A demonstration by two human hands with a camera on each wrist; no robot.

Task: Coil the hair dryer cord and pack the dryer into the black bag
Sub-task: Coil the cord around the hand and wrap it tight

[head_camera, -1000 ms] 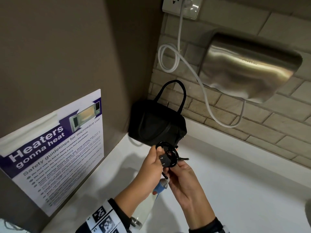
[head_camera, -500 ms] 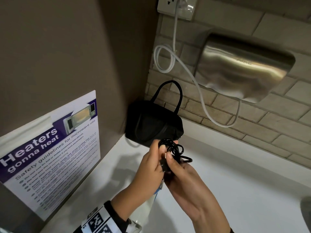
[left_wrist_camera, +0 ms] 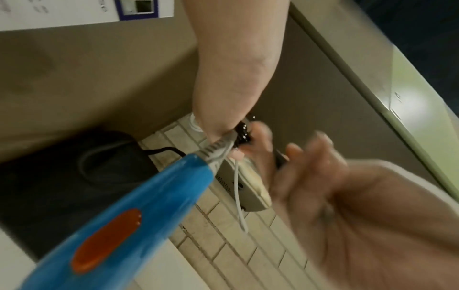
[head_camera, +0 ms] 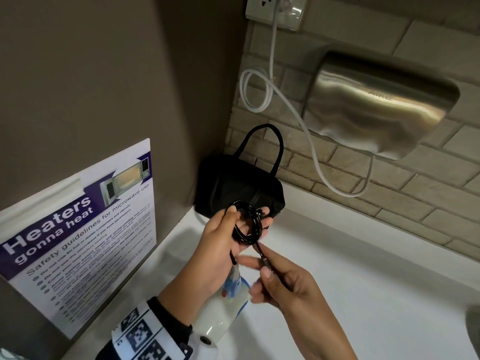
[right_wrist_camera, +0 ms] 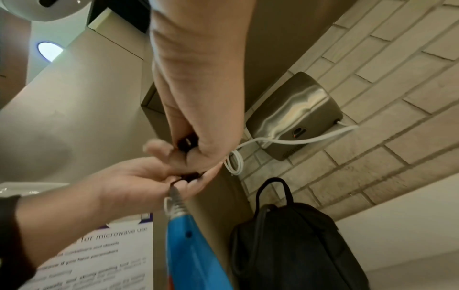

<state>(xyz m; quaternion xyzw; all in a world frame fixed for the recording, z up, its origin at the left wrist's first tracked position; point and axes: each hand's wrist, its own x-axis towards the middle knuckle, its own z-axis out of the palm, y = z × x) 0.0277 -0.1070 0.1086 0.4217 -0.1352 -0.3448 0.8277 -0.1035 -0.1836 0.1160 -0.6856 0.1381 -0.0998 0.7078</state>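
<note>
A black cord is wound into a small coil, and my left hand grips it above the counter. The white and blue hair dryer hangs from this cord below my left wrist. Its blue handle fills the left wrist view. My right hand is just below the coil and pinches the cord's free end by the plug. The black bag stands in the corner behind the hands with its handle up; whether its top is open is hidden from here.
A steel hand dryer hangs on the brick wall at the right, and its white cable loops up to a socket. A microwave safety poster leans on the left wall. The white counter runs to the right.
My right hand has dropped from the coil and drawn the cord's plug end down. The left hand still holds the coil, which now shows open loops.
</note>
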